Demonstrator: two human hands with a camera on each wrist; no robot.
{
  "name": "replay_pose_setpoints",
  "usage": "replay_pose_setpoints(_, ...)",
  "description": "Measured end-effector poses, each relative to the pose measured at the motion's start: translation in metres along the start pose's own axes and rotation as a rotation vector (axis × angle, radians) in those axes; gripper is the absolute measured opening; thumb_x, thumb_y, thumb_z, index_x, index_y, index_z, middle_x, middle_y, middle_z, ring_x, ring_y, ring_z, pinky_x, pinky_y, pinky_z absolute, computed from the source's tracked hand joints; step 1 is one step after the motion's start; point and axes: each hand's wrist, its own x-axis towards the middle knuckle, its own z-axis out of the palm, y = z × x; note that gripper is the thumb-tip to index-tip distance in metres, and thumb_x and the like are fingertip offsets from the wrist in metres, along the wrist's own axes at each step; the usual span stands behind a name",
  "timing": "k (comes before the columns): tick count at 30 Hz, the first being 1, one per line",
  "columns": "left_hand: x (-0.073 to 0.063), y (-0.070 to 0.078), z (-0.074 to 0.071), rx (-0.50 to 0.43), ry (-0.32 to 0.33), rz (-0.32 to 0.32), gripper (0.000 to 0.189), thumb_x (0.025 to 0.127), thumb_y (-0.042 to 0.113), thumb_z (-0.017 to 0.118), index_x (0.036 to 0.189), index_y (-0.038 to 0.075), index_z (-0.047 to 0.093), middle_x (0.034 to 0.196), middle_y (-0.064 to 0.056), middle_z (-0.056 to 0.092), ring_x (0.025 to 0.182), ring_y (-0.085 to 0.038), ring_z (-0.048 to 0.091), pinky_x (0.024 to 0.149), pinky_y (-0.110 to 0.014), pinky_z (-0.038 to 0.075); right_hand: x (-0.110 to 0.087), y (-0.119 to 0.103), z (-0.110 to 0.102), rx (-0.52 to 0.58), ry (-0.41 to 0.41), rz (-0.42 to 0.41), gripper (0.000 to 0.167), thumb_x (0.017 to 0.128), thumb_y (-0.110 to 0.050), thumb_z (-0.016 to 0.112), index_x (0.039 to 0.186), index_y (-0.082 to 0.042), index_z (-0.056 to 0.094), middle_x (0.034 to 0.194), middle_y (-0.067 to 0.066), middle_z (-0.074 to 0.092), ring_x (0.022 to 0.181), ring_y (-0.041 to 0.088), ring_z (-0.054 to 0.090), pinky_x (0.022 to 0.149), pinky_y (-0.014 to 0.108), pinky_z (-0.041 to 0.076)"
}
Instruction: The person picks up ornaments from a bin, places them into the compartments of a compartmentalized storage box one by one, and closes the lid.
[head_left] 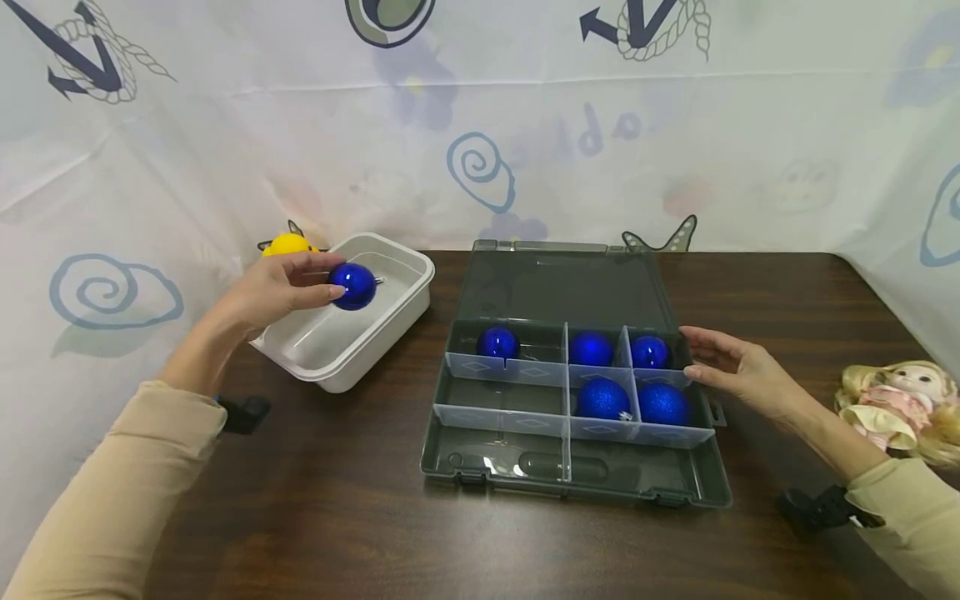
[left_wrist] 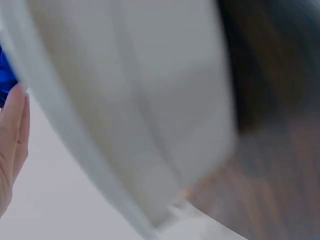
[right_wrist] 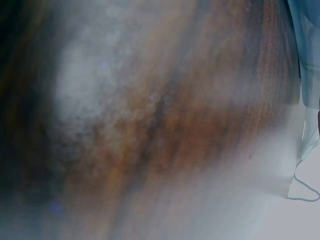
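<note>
My left hand (head_left: 281, 287) pinches a shiny blue Christmas bauble (head_left: 353, 287) between thumb and fingers, over a white plastic tub (head_left: 380, 354). The bauble's small metal cap points right. In the left wrist view, part of the blue bauble (left_wrist: 6, 77) and the fingers show at the left edge. To the right lies an open dark grey divided box (head_left: 498, 464). Blue baubles sit in several compartments of its back and middle rows, some shiny, some glittery (head_left: 663, 404). My right hand (head_left: 738, 371) touches the box's right side with thumb and fingers.
A yellow round object (head_left: 288, 243) shows behind the tub's left end. A doll (head_left: 903, 408) with blond hair lies at the table's right edge. The box's lid (head_left: 562, 287) lies back toward the patterned curtain (head_left: 540, 167). Dark wooden table (head_left: 337, 500) runs along the front.
</note>
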Motion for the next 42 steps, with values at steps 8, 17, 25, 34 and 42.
replay_pose_setpoints(8,-0.001,0.04,0.066,-0.045,-0.17,0.196,0.049,0.086,0.017,0.069,0.131,0.007,0.053,0.125,-0.012,0.06,0.113,-0.02,0.057,0.09,-0.019,0.048,0.0,-0.001,0.0,-0.001,0.0,-0.013,0.056,0.094,-0.013,0.057,0.143,0.002,0.033,0.139,0.028,0.039,0.106,-0.018,0.046,0.082,0.006,0.044)
replay_pose_setpoints(17,0.005,0.043,0.131,-0.062,-0.287,0.274,0.046,0.079,0.01,0.076,0.122,0.009,0.061,0.122,-0.007,0.063,0.109,-0.02,0.06,0.088,-0.033,0.052,0.002,-0.001,-0.001,-0.003,0.003,-0.012,0.056,0.094,-0.014,0.057,0.143,0.001,0.034,0.139,0.027,0.04,0.106,-0.017,0.047,0.082,0.006,0.045)
replay_pose_setpoints(25,0.007,0.034,0.156,-0.078,-0.311,0.358,0.043,0.076,0.002,0.076,0.118,0.004,0.063,0.12,-0.012,0.063,0.112,-0.024,0.06,0.08,-0.027,0.054,0.002,0.0,-0.001,0.002,0.003,-0.008,0.055,0.094,-0.014,0.058,0.142,0.0,0.035,0.138,0.02,0.043,0.106,-0.016,0.047,0.082,0.006,0.045)
replay_pose_setpoints(34,0.005,0.031,0.164,-0.021,-0.296,0.385,0.044,0.075,0.002,0.077,0.117,0.005,0.064,0.118,-0.012,0.064,0.11,-0.025,0.061,0.079,-0.025,0.054,0.002,0.0,-0.001,0.008,0.005,-0.013,0.055,0.094,-0.013,0.058,0.142,0.001,0.035,0.136,0.012,0.046,0.106,-0.016,0.047,0.082,0.006,0.045)
replay_pose_setpoints(42,0.007,0.031,0.158,0.033,-0.275,0.403,0.044,0.077,0.005,0.077,0.118,0.003,0.063,0.117,-0.011,0.064,0.106,-0.022,0.061,0.081,-0.026,0.054,0.002,0.001,-0.001,0.016,-0.006,-0.021,0.055,0.094,-0.012,0.058,0.141,0.002,0.035,0.133,0.002,0.046,0.106,-0.015,0.048,0.083,0.006,0.044)
